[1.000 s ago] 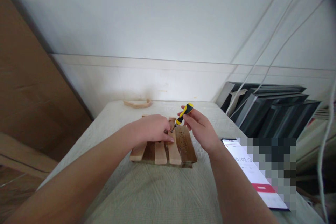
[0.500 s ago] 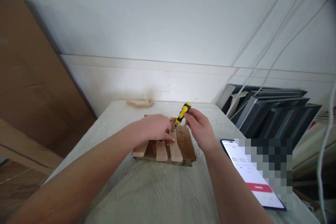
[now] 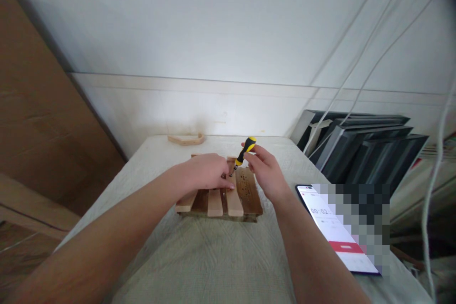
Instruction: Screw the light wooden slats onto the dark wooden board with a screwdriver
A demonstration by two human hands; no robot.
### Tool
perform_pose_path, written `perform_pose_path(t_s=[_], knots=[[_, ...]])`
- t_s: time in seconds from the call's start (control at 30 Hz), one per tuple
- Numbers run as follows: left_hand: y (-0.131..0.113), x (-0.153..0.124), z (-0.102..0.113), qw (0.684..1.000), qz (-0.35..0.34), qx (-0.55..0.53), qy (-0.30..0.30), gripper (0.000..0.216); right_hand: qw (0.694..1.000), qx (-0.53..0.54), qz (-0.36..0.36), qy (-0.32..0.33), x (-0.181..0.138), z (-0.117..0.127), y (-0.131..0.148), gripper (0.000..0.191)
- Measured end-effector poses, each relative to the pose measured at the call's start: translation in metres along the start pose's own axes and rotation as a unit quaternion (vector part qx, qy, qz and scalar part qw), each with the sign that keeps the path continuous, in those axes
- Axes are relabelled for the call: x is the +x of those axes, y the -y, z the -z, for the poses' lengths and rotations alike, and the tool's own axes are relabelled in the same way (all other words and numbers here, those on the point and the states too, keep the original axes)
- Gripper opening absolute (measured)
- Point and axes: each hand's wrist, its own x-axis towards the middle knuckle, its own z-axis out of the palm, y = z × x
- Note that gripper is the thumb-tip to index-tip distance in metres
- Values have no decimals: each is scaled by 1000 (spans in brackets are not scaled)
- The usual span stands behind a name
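A yellow and black screwdriver (image 3: 245,151) leans with its handle up and to the right, its tip down on the right-hand pale wooden slat (image 3: 235,203). My right hand (image 3: 267,171) is closed on the handle with its fingertips. My left hand (image 3: 208,171) bends over the slats, its thumb and fingers gripping the right-hand slat beside the screwdriver's tip. Other pale slats (image 3: 215,202) lie to the left, partly beneath that hand. Under them is a brown wooden board (image 3: 249,190) with a pattern of small holes. Any screw at the tip is too small to make out.
A curved wooden piece (image 3: 185,140) lies at the back of the cloth-covered table (image 3: 171,256), near the wall. A phone (image 3: 327,228) showing a timer is at the right. Dark panels (image 3: 359,147) lean beyond the right edge, with white cables (image 3: 429,199) hanging near.
The whole view has shifted slightly. The screwdriver's handle has turned in my right hand, showing more black now. My left hand stays at the same slat.
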Motion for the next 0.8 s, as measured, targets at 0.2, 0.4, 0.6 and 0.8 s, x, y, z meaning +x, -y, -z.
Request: perform_pose_path(t_s=[0.2, 0.4, 0.6, 0.8], knots=[[1, 1, -1, 1000, -14, -1, -6, 36, 1000, 8, -21, 2, 2, -3, -5, 33], [0, 1, -1, 1000, -16, 10, -8, 37, 999, 36, -23, 7, 0, -5, -2, 33], [0, 0, 0, 1000, -4, 0, 3, 38, 998, 54, -10, 17, 1, -5, -1, 30], [2, 1, -1, 1000, 6, -15, 4, 39, 1000, -5, -17, -24, 1, -6, -6, 37]])
